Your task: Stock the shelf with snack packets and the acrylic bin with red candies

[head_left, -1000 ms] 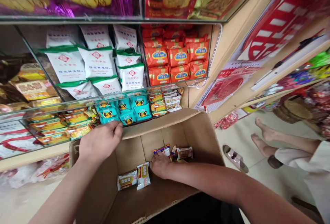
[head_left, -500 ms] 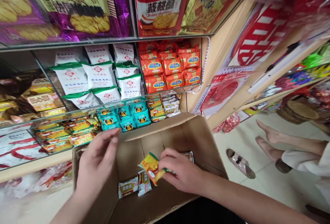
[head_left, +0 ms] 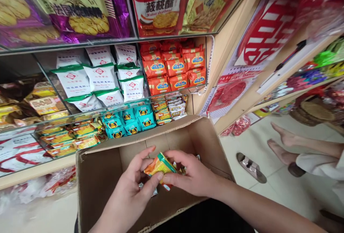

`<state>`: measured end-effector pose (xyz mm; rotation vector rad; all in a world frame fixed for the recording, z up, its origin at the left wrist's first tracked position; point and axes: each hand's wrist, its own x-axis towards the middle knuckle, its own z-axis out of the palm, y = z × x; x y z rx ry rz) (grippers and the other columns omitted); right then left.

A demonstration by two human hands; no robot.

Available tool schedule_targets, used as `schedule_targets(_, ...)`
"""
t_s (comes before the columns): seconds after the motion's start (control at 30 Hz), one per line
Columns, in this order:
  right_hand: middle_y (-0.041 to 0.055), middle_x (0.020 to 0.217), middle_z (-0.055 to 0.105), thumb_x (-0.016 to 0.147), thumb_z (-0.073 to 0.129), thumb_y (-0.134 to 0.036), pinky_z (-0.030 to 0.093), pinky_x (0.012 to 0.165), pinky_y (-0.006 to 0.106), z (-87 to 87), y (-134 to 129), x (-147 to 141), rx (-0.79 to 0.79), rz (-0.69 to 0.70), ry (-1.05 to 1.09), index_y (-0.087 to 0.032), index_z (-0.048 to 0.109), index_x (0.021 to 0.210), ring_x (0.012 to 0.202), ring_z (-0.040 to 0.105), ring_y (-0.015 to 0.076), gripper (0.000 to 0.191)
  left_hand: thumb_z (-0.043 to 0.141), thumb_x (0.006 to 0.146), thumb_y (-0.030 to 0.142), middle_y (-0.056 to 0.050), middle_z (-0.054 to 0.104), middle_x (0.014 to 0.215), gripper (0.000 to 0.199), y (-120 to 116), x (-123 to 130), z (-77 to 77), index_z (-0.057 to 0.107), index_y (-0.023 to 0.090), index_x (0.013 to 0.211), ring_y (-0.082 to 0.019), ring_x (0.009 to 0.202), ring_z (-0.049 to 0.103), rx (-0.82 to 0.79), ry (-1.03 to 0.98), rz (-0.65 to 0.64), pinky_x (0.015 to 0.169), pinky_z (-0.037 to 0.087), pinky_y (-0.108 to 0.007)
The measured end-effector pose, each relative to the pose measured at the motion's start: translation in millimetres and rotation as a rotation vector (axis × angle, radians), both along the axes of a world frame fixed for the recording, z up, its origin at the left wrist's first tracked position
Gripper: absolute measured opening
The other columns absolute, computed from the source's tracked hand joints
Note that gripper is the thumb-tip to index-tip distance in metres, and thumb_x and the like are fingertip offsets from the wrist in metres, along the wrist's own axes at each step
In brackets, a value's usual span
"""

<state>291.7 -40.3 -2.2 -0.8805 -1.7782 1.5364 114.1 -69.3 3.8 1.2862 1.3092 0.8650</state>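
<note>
Over the open cardboard box (head_left: 99,175), a small yellow, green and orange snack packet (head_left: 161,165) is held between both hands. My left hand (head_left: 134,186) grips its left side, thumb on the near face. My right hand (head_left: 190,174) has thumb and fingers around its right side. Beneath the hands, a silvery packet (head_left: 154,192) lies partly hidden in the box. Another packet by my right hand's fingers is mostly covered.
Behind the box, shelves hold teal packets (head_left: 132,127), orange-red packets (head_left: 176,67), white-and-green packets (head_left: 100,78) and yellow packets (head_left: 86,142). At right are a sandal (head_left: 251,167) and another person's bare feet (head_left: 282,150) on the tiled floor.
My left hand has moved right and down from above the box's left side and taken hold of the yellow packet. The packet has turned in my right hand. The view has shifted slightly.
</note>
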Motion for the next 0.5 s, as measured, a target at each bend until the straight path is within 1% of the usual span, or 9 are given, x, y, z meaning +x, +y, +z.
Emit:
schedule_targets(0.1, 0.0026, 0.091, 0.058, 0.075, 0.056, -0.024, 0.044, 0.069, 0.024, 10.5, 7, 4, -0.042, 0.139, -0.05, -0.019, 0.048, 0.105, 0.082, 0.054, 0.0136, 0.032, 0.052, 0.078, 0.034, 0.0, 0.058, 0.097, 0.049, -2, 3, 3.7, 0.031, 0.033, 0.122, -0.013, 0.081, 0.059, 0.058, 0.078, -0.066, 0.068, 0.05, -0.024)
schedule_targets(0.13, 0.0023, 0.091, 0.058, 0.074, 0.056, -0.022, 0.044, 0.068, 0.023, 13.5, 11, 8, -0.058, 0.14, -0.041, -0.018, 0.047, 0.105, 0.081, 0.055, 0.0133, 0.033, 0.051, 0.078, 0.034, 0.0, 0.057, 0.096, 0.048, 0, 1, 6.8, 0.031, 0.032, 0.122, -0.013, 0.079, 0.059, 0.107, 0.096, -0.06, 0.066, 0.05, -0.024)
schedule_targets(0.17, 0.0018, 0.089, 0.057, 0.073, 0.057, -0.02, 0.044, 0.066, 0.023, 16.2, 17, 12, -0.056, 0.1, -0.044, -0.018, 0.046, 0.104, 0.079, 0.055, 0.0129, 0.033, 0.051, 0.078, 0.035, 0.0, 0.057, 0.096, 0.047, 3, -4, 10.7, 0.032, 0.031, 0.121, -0.012, 0.077, 0.058, 0.171, 0.131, -0.041, 0.065, 0.05, -0.023)
schedule_targets(0.2, 0.001, 0.086, 0.057, 0.072, 0.058, -0.021, 0.043, 0.064, 0.022, 18.6, 25, 17, -0.035, 0.023, -0.067, -0.018, 0.046, 0.101, 0.077, 0.055, 0.0125, 0.032, 0.051, 0.078, 0.036, -0.001, 0.057, 0.097, 0.045, 8, -11, 15.2, 0.035, 0.03, 0.12, -0.012, 0.076, 0.058, 0.24, 0.196, -0.016, 0.065, 0.049, -0.022)
schedule_targets(0.27, -0.0008, 0.081, 0.056, 0.069, 0.061, -0.022, 0.043, 0.061, 0.022, 22.8, 47, 29, 0.052, -0.188, -0.126, -0.018, 0.046, 0.095, 0.071, 0.053, 0.0114, 0.031, 0.052, 0.076, 0.039, -0.001, 0.058, 0.099, 0.038, 23, -33, 24.1, 0.046, 0.026, 0.112, -0.013, 0.08, 0.057, 0.347, 0.408, 0.049, 0.07, 0.047, -0.023)
schedule_targets(0.3, -0.0016, 0.081, 0.055, 0.067, 0.063, -0.023, 0.042, 0.061, 0.022, 24.7, 60, 34, 0.107, -0.282, -0.14, -0.019, 0.045, 0.095, 0.07, 0.053, 0.0109, 0.033, 0.053, 0.075, 0.041, -0.001, 0.06, 0.097, 0.035, 32, -46, 27.9, 0.051, 0.025, 0.106, -0.014, 0.082, 0.057, 0.356, 0.543, 0.076, 0.075, 0.045, -0.024)
schedule_targets(0.33, -0.002, 0.082, 0.055, 0.065, 0.064, -0.024, 0.043, 0.063, 0.022, 26.3, 74, 39, 0.157, -0.346, -0.137, -0.019, 0.045, 0.096, 0.07, 0.053, 0.0106, 0.036, 0.053, 0.074, 0.043, -0.001, 0.062, 0.095, 0.034, 41, -59, 30.8, 0.054, 0.024, 0.102, -0.015, 0.083, 0.058, 0.338, 0.665, 0.119, 0.077, 0.044, -0.025)
schedule_targets(0.4, -0.0021, 0.086, 0.055, 0.06, 0.067, -0.021, 0.044, 0.067, 0.023, 28.5, 102, 43, 0.186, -0.384, -0.105, -0.019, 0.045, 0.095, 0.073, 0.053, 0.0104, 0.041, 0.046, 0.077, 0.047, -0.002, 0.064, 0.095, 0.035, 60, -83, 33.8, 0.054, 0.023, 0.101, -0.017, 0.081, 0.059, 0.19, 0.867, 0.133, 0.075, 0.043, -0.027)
schedule_targets(0.5, -0.0017, 0.081, 0.057, 0.058, 0.067, -0.018, 0.045, 0.064, 0.023, 26.5, 138, 38, -0.006, -0.347, -0.114, -0.017, 0.049, 0.09, 0.069, 0.054, 0.0104, 0.036, 0.03, 0.082, 0.05, -0.007, 0.064, 0.099, 0.044, 77, -99, 31.4, 0.052, 0.02, 0.107, -0.023, 0.087, 0.059, 0.071, 1.121, 0.061, 0.073, 0.042, -0.031)
